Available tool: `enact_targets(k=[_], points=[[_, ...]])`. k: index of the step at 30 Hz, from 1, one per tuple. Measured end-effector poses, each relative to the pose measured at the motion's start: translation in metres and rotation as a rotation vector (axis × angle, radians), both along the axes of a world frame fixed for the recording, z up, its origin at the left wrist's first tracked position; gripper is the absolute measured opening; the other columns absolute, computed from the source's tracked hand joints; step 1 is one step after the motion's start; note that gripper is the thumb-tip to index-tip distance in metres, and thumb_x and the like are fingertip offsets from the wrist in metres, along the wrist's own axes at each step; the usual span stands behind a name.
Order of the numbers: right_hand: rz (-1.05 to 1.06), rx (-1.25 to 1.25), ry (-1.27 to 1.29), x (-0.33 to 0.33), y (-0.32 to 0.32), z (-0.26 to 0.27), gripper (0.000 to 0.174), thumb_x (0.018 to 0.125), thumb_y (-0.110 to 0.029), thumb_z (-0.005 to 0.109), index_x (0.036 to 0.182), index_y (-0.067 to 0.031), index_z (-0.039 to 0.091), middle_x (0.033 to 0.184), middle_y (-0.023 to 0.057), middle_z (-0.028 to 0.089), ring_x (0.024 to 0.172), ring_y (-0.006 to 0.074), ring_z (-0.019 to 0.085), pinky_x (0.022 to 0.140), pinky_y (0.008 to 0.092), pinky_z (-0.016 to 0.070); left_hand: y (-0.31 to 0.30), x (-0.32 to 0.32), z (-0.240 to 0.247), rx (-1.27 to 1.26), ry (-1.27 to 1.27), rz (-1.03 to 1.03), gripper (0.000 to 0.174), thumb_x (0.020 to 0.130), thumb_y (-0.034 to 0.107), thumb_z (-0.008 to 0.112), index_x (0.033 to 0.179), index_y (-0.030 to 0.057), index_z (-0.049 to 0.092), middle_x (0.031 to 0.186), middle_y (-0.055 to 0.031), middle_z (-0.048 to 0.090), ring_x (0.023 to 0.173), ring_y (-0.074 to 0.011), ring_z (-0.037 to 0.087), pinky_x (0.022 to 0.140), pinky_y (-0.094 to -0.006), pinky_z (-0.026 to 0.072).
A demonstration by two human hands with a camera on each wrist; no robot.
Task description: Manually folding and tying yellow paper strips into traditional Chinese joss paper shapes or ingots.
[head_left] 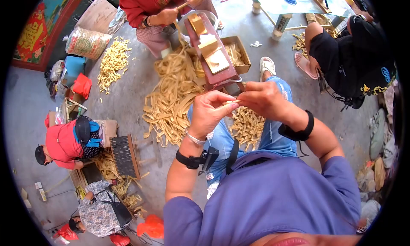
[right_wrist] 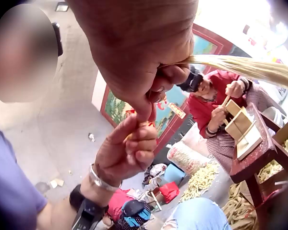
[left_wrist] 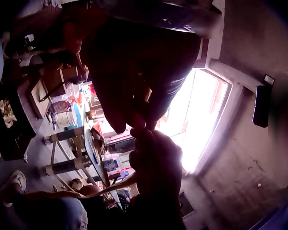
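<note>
Seemingly, you're shaping the pale strip, left hand and right hand both pinching it, so next probably tighten it gently.

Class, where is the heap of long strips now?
In the head view, that heap lies on the floor, left of the maroon bench and the person's left hand.

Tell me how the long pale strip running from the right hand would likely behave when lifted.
The strip is probably bendy, since it curves along its length in the left wrist view. It looks light, being narrow. Its fine lengthwise lines suggest it might fray.
</note>
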State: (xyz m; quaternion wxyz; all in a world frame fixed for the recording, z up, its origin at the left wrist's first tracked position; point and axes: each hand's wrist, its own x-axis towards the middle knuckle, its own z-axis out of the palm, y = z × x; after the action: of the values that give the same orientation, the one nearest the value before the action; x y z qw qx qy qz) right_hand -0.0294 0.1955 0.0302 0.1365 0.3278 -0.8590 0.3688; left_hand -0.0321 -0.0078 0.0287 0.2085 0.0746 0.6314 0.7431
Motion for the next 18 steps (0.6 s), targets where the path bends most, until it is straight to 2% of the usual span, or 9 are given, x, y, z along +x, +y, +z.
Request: enact_targets(k=[3, 6, 7, 8, 11, 12, 15, 16, 18], points=[[0.035, -0.035, -0.055, -0.003, 0.006, -0.005, 0.01, 0.075, -0.015, 0.07, 0.081, -0.008, 0.067, 0.066, 0.0064, 0.052, 0.06, 0.0263, 0.058, 0.051, 0.0363, 0.0454, 0.0, -0.002, -0.015, 0.073, -0.054, -0.034, 0.014, 0.083, 0.006, 0.069, 0.093, -0.0005, 0.063, 0.079, -0.0054, 0.066, 0.066, -0.0098, 0.063, 0.057, -0.0221, 0.0533], [0.073, -0.108, -0.244, -0.016, 0.005, -0.013, 0.015, 0.078, -0.019, 0.07, 0.084, -0.006, 0.068, 0.072, 0.0089, 0.058, 0.064, 0.0273, 0.06, 0.056, 0.0343, 0.0463, 0.006, -0.01, -0.02, 0.192, -0.227, -0.092, 0.012, 0.088, 0.01, 0.064, 0.093, 0.0012, 0.058, 0.078, -0.0074, 0.065, 0.06, -0.0126, 0.064, 0.054, -0.0235, 0.0538], [0.088, -0.135, -0.311, -0.021, 0.004, -0.018, 0.016, 0.079, -0.021, 0.07, 0.085, -0.0053, 0.068, 0.074, 0.0097, 0.06, 0.065, 0.0276, 0.06, 0.057, 0.0336, 0.0466, 0.006, -0.014, -0.022, 0.192, -0.21, -0.094, 0.012, 0.088, 0.011, 0.064, 0.092, 0.0015, 0.058, 0.078, -0.0078, 0.065, 0.061, -0.0133, 0.064, 0.054, -0.0237, 0.0538], [0.136, -0.167, -0.487, -0.027, 0.006, -0.025, 0.023, 0.084, -0.025, 0.067, 0.09, -0.0034, 0.069, 0.075, 0.0086, 0.064, 0.065, 0.0192, 0.061, 0.059, 0.0299, 0.0457, 0.005, -0.019, -0.024, 0.192, -0.192, -0.095, 0.012, 0.087, 0.011, 0.065, 0.091, 0.0019, 0.058, 0.078, -0.0081, 0.066, 0.061, -0.0139, 0.064, 0.054, -0.0239, 0.0537], [0.25, -0.401, -0.977, -0.042, 0.004, -0.027, 0.028, 0.087, -0.028, 0.065, 0.094, -0.0015, 0.07, 0.07, 0.0054, 0.065, 0.065, 0.0092, 0.056, 0.058, 0.0268, 0.0437, 0.004, -0.033, -0.023, 0.149, -0.145, -0.034, 0.011, 0.085, 0.01, 0.066, 0.087, 0.0017, 0.059, 0.072, -0.0083, 0.065, 0.056, -0.0122, 0.061, 0.051, -0.0225, 0.0508], [0.229, -0.407, -0.994, -0.048, 0.003, -0.025, 0.028, 0.088, -0.028, 0.066, 0.091, -0.0001, 0.07, 0.066, 0.0029, 0.063, 0.064, 0.0054, 0.052, 0.056, 0.0259, 0.0424, 0.001, -0.038, -0.02, 0.136, -0.141, -0.021, 0.01, 0.085, 0.009, 0.066, 0.086, 0.0015, 0.059, 0.071, -0.0082, 0.064, 0.055, -0.0117, 0.06, 0.049, -0.0221, 0.0498], [0.164, -0.307, -0.852, -0.067, 0.006, -0.027, 0.026, 0.086, -0.025, 0.068, 0.088, 0.0008, 0.07, 0.064, 0.0046, 0.061, 0.061, 0.0062, 0.052, 0.054, 0.0264, 0.042, -0.004, -0.052, -0.026, 0.09, -0.147, 0.04, 0.011, 0.083, 0.008, 0.068, 0.081, 0.0018, 0.058, 0.066, -0.0072, 0.062, 0.049, -0.0094, 0.055, 0.045, -0.0207, 0.0446], [0.166, -0.24, -0.764, -0.073, 0.008, -0.033, 0.024, 0.084, -0.023, 0.069, 0.087, 0.0009, 0.069, 0.063, 0.0084, 0.061, 0.058, 0.01, 0.053, 0.053, 0.0282, 0.0427, -0.006, -0.055, -0.028, 0.083, -0.177, 0.04, 0.012, 0.082, 0.008, 0.068, 0.08, 0.0022, 0.058, 0.066, -0.0067, 0.062, 0.049, -0.009, 0.054, 0.045, -0.0207, 0.0442], [0.143, -0.232, -0.715, -0.082, 0.008, -0.043, 0.023, 0.083, -0.022, 0.07, 0.087, 0.0008, 0.069, 0.064, 0.0111, 0.062, 0.057, 0.0138, 0.055, 0.053, 0.0295, 0.0435, -0.009, -0.066, -0.034, 0.066, -0.211, 0.04, 0.014, 0.082, 0.008, 0.069, 0.078, 0.0037, 0.056, 0.066, -0.0052, 0.061, 0.049, -0.0077, 0.053, 0.045, -0.0207, 0.043]])
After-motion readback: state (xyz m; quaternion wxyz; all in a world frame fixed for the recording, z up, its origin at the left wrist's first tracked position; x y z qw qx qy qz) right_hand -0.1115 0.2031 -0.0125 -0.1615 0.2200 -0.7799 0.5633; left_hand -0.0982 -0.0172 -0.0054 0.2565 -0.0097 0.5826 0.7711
